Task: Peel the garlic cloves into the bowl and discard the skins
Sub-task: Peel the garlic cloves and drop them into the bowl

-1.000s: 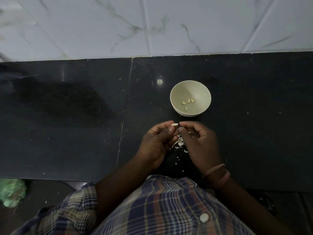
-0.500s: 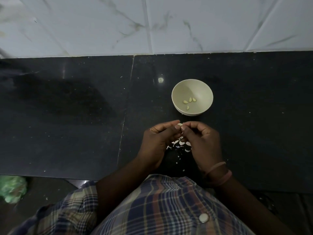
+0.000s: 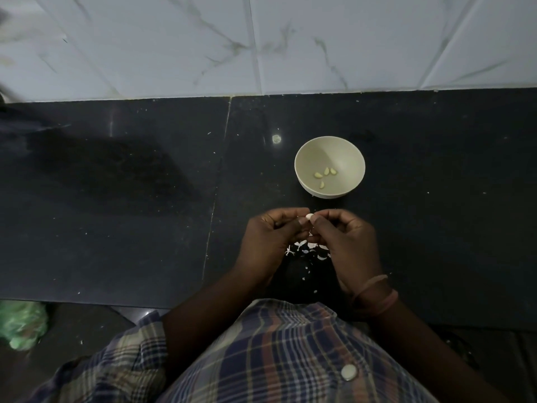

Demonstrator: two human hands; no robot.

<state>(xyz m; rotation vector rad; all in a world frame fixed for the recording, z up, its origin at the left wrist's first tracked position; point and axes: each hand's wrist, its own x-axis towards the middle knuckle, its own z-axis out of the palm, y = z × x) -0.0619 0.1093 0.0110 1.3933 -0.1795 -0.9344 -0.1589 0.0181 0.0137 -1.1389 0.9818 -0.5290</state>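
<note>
A pale bowl (image 3: pixel 308 152) stands on the black counter and holds several peeled garlic cloves (image 3: pixel 325 175). Just in front of it, my left hand (image 3: pixel 268 241) and my right hand (image 3: pixel 347 245) meet at the fingertips and together pinch one small white garlic clove (image 3: pixel 309 217). All fingers of both hands are curled. Below the hands, white bits of garlic skin (image 3: pixel 308 250) lie scattered on the counter, partly hidden by my right hand.
The black stone counter (image 3: pixel 116 199) runs left and right, with a seam left of the hands. A white marble-tiled wall (image 3: pixel 261 45) rises behind it. A green plastic bag (image 3: pixel 20 327) lies low at the left, below the counter's front edge.
Both hands stay together over the skins, working the clove. The clove now shows more clearly between the fingertips. The bowl has not moved.
</note>
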